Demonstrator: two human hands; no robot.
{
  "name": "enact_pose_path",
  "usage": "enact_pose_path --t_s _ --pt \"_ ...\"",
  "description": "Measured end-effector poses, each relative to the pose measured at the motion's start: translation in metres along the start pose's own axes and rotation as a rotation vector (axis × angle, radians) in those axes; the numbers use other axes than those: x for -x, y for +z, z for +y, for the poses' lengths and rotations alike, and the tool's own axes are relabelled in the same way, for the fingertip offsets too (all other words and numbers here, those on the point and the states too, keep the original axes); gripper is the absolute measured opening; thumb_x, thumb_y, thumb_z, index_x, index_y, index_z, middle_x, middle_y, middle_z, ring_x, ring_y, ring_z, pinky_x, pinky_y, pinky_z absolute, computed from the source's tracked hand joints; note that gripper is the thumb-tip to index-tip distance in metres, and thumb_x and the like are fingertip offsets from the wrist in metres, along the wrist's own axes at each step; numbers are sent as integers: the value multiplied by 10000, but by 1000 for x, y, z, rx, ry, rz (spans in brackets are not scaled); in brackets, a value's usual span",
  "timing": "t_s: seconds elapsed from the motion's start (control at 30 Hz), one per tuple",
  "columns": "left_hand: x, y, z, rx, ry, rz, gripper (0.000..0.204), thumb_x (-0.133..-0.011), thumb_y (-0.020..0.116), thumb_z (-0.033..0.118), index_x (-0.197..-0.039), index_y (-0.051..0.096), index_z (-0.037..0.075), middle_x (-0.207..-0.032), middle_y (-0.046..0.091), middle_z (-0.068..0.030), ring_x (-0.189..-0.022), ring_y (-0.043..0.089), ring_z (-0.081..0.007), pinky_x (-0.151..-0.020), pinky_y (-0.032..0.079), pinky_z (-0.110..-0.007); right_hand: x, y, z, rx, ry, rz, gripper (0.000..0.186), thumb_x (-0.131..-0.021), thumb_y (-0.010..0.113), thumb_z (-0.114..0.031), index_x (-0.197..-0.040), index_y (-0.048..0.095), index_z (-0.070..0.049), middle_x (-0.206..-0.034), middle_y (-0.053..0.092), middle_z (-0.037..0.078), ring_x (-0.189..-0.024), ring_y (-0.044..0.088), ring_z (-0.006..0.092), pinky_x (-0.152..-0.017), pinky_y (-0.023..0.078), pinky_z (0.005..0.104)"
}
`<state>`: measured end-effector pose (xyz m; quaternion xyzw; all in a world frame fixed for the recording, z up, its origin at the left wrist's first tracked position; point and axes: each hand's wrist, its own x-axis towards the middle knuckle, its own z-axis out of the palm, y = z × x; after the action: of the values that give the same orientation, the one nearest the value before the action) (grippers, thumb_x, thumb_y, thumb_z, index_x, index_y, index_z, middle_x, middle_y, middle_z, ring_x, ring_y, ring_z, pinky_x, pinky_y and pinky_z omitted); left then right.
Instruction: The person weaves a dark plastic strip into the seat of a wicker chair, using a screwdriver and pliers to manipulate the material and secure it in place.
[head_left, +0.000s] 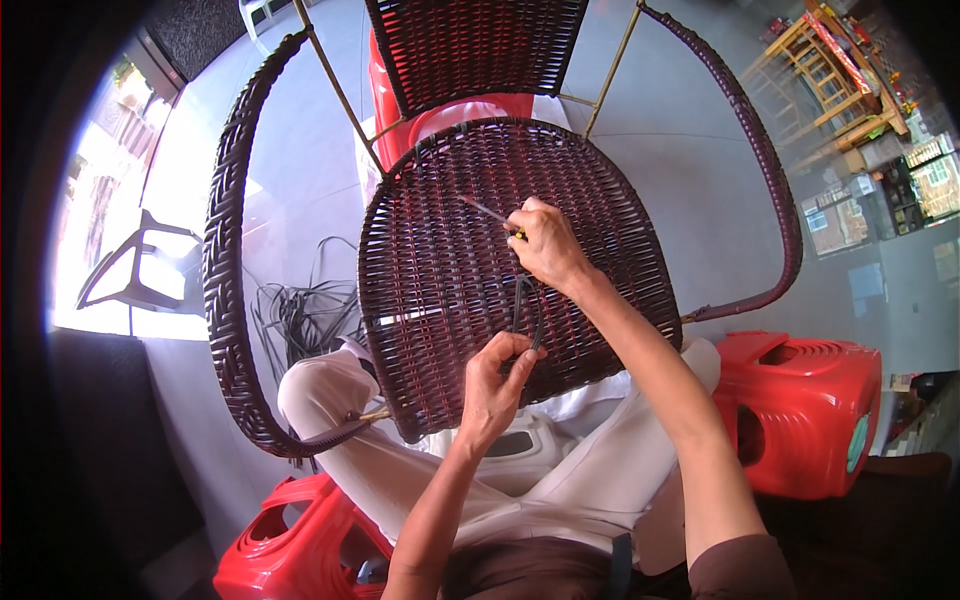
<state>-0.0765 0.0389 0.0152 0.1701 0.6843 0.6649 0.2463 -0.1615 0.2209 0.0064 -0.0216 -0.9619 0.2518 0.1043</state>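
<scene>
A dark brown woven chair (430, 260) lies before me, its rounded seat panel at my knees. My right hand (548, 245) is closed around a screwdriver (487, 211) just above the middle of the weave. Its slim metal shaft points to the far left; a bit of black and yellow handle shows at the fist. Nearer to me, my left hand (493, 385) pinches a dark flat weaving strip (540, 335) between thumb and fingers. This strip loops up from the seat toward my right hand.
Curved woven armrests (232, 230) flank the seat, and a woven backrest (478, 50) rises beyond it. Loose dark strips (300, 315) lie tangled on the floor at left. Red plastic stools (800, 415) stand around me. Wooden furniture (820, 75) is at far right.
</scene>
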Motion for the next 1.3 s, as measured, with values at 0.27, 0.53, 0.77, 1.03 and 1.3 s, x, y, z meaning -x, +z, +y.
enact_pose_path --t_s 0.27,0.53,0.77,1.03,1.3 --pt "3 1 -3 -46 23 25 141 -879 564 93 -847 625 -29 -854 602 -76 -812 547 -132 -763 423 -254 1 3 3 -177 57 51 107 -709 679 -17 -771 596 10 -759 580 135 -721 600 292 -681 482 375" --pt "0 5 -3 196 -58 15 163 -914 548 123 -891 623 -20 -879 608 -33 -831 526 -91 -785 398 -232 -8 -3 13 -184 -131 38 56 -803 558 -4 -800 509 23 -721 589 162 -715 605 301 -673 471 400" --pt "-21 14 2 360 -79 64 208 -939 519 182 -914 636 12 -874 624 -3 -805 492 -59 -784 376 -214 -42 -12 2 -304 8 115 54 -844 532 -27 -822 506 14 -692 600 170 -625 607 305 -576 462 396" --pt "-50 19 -7 545 -241 192 168 -911 557 123 -954 647 -12 -937 654 -50 -851 610 -116 -799 471 -232 -99 -45 -17 -287 -134 316 90 -860 507 -46 -809 475 20 -737 617 178 -713 628 336 -661 504 418" --pt "-65 22 -23 -73 111 410 187 -867 588 94 -954 653 -58 -832 648 -56 -710 551 -89 -669 420 -211 -104 -52 -29 -332 -166 425 86 -867 544 -51 -835 508 20 -700 620 145 -566 627 238 -506 493 346"
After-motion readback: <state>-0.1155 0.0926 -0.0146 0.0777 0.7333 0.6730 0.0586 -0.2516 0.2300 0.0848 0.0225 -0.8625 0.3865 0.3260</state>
